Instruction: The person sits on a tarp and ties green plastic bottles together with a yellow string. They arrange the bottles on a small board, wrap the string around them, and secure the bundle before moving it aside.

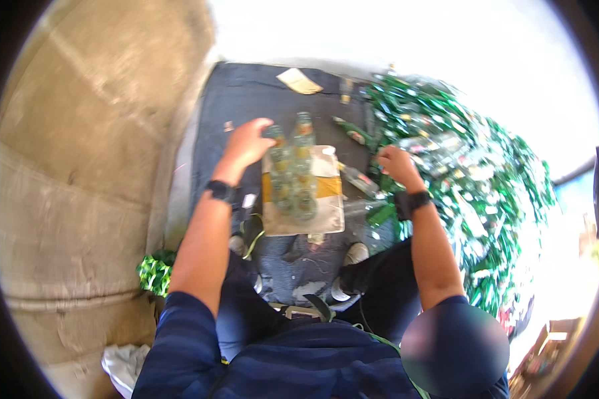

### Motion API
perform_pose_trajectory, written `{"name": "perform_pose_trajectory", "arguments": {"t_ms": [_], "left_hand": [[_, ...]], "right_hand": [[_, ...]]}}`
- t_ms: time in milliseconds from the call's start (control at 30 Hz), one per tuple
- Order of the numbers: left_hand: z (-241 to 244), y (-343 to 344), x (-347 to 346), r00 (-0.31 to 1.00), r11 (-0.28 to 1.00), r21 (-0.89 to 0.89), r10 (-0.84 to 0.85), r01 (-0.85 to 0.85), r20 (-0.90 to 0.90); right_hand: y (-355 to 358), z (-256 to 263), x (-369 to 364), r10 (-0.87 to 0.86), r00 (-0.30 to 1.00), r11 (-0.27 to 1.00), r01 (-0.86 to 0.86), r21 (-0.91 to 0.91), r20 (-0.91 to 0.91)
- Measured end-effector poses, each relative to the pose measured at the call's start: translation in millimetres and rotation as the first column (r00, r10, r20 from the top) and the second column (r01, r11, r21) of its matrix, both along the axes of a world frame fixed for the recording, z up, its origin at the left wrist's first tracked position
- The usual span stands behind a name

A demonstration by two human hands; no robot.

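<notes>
Several clear glass bottles [305, 169] stand upright in two rows on a flattened cardboard piece [329, 219] with a yellow-brown band. My left hand [252, 141] is at the far end of the left row, its fingers curved beside a bottle top; whether they touch it is unclear. My right hand [395, 163] is at the near edge of a large heap of glass bottles [479, 184], mostly green; its fingers are bent, and blur hides whether they grip anything. Between the cardboard and the heap lie a clear bottle [359, 179] and a green bottle [352, 130].
A tall tan wall [90, 149] rises on the left. A paper scrap [299, 81] lies on the dark floor sheet [249, 90] beyond the cardboard. Green bottles or plastic [154, 275] sit at lower left, near a white sack [125, 366]. My shoes [355, 254] flank the cardboard's near side.
</notes>
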State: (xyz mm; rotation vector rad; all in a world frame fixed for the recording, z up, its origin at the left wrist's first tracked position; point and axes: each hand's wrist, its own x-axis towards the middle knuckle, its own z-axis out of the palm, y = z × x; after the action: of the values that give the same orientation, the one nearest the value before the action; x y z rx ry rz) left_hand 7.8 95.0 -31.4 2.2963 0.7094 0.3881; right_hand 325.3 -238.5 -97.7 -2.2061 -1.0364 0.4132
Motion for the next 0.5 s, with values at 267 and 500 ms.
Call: {"name": "perform_pose_trajectory", "arguments": {"t_ms": [267, 500], "left_hand": [[15.1, -3.9, -13.6, 0.998, 0.998, 0.057, 0.009, -0.006, -0.056], [19.2, -4.4, -17.3, 0.998, 0.995, 0.083, 0.057, -0.055, -0.026]], "right_hand": [[-13.3, 3.8, -14.5, -0.008, 0.976, 0.988, 0.042, -0.151, 0.218], [-70.7, 19.7, 43.2, -0.294, 0.918, 0.95, 0.312, 0.027, -0.267]]}}
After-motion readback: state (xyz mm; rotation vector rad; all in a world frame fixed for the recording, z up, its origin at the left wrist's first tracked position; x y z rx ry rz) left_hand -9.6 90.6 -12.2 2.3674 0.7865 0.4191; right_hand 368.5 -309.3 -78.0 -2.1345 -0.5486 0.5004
